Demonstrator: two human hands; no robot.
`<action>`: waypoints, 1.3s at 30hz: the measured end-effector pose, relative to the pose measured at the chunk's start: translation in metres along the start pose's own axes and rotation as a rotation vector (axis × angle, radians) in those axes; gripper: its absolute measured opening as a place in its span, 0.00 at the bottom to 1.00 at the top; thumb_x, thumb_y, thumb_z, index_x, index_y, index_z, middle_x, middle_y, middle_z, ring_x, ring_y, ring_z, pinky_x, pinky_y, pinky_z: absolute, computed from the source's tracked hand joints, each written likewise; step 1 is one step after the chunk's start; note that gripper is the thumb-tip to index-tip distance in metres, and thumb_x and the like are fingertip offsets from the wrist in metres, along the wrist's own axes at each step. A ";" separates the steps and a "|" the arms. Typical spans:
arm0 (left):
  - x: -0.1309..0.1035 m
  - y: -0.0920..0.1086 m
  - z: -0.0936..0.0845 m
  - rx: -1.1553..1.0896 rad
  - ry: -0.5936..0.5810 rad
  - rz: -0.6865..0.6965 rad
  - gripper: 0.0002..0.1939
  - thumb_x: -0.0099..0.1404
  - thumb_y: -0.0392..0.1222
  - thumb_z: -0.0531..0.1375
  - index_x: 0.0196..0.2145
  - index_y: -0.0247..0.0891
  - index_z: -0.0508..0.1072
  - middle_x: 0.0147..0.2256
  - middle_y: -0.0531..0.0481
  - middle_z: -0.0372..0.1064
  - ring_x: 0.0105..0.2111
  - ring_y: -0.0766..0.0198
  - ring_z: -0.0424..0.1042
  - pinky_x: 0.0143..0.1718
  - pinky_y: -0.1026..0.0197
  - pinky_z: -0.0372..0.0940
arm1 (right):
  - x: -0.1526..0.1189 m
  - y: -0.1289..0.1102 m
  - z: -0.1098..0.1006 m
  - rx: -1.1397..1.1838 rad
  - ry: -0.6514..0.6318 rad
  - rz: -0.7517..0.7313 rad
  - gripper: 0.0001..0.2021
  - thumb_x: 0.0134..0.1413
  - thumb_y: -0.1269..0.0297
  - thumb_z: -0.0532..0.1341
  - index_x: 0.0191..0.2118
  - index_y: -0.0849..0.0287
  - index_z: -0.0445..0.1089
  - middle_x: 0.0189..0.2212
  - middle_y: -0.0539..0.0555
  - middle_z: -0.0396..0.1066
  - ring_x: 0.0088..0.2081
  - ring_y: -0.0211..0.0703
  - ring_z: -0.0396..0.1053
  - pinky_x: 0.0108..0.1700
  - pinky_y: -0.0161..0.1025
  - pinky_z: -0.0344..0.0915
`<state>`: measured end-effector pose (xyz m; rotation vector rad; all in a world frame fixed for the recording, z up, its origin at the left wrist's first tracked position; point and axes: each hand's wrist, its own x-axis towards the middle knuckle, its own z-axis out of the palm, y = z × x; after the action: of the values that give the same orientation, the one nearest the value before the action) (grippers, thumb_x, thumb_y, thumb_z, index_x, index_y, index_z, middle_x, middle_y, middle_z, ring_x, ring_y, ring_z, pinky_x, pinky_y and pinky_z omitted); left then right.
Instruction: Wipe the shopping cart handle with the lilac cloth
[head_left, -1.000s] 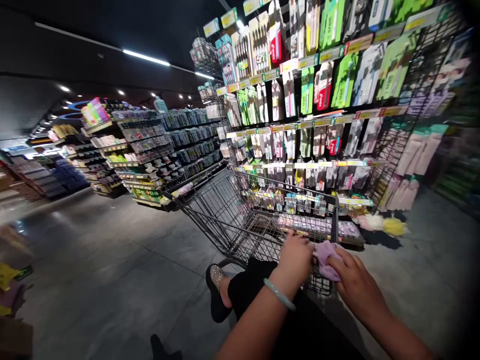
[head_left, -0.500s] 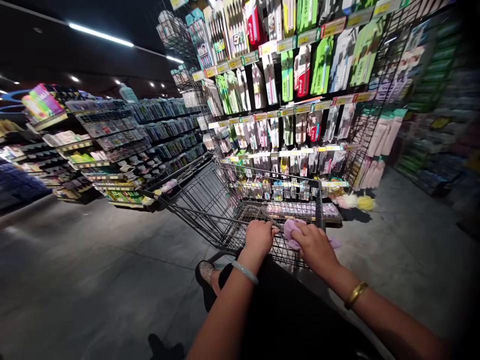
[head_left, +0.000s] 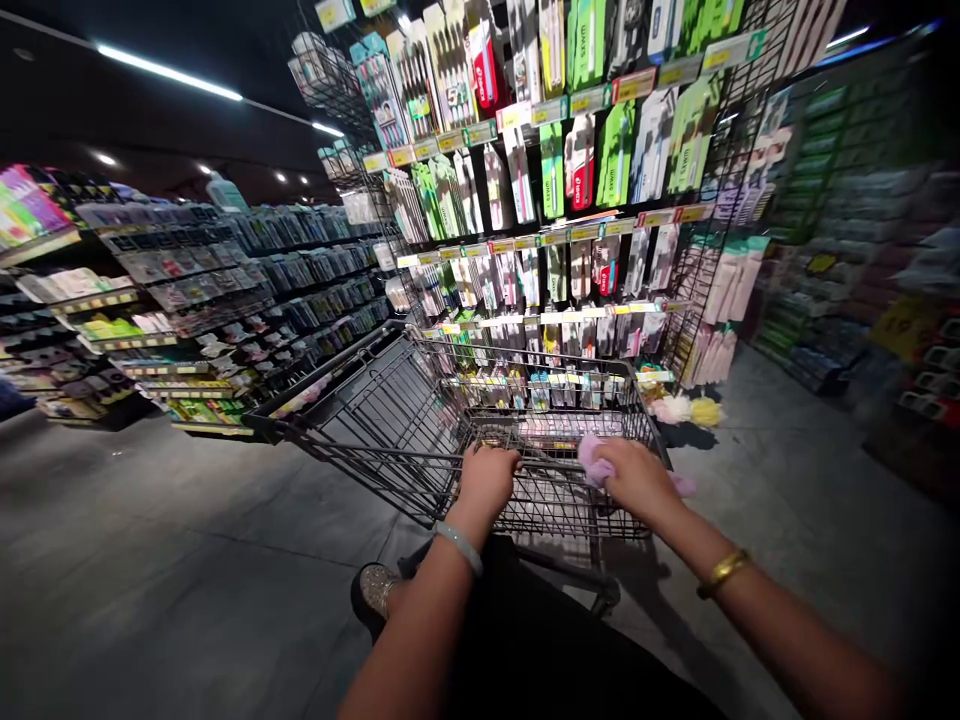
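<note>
Right hand (head_left: 637,482) shifted rightward | clutching cloth (head_left: 592,463) | left hand (head_left: 486,482) curled over rail (head_left: 551,464)

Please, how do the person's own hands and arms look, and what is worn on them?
The left hand and right hand are gloveless; the visible forearms have no sleeves. The left wears a pale bangle, the right a shiny gold bangle.
</note>
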<state>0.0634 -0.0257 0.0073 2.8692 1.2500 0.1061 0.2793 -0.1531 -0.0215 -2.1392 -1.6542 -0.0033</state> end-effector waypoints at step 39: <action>0.000 0.057 0.013 -0.075 0.169 0.014 0.16 0.74 0.48 0.49 0.39 0.43 0.75 0.36 0.47 0.74 0.43 0.55 0.71 0.52 0.48 0.53 | 0.006 0.046 -0.018 -0.079 0.077 -0.086 0.11 0.53 0.69 0.56 0.40 0.56 0.74 0.41 0.55 0.73 0.42 0.47 0.65 0.42 0.41 0.54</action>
<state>0.1058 -0.0644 -0.0039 2.8551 1.2221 0.3948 0.3283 -0.1628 -0.0192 -2.0948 -1.7261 -0.1776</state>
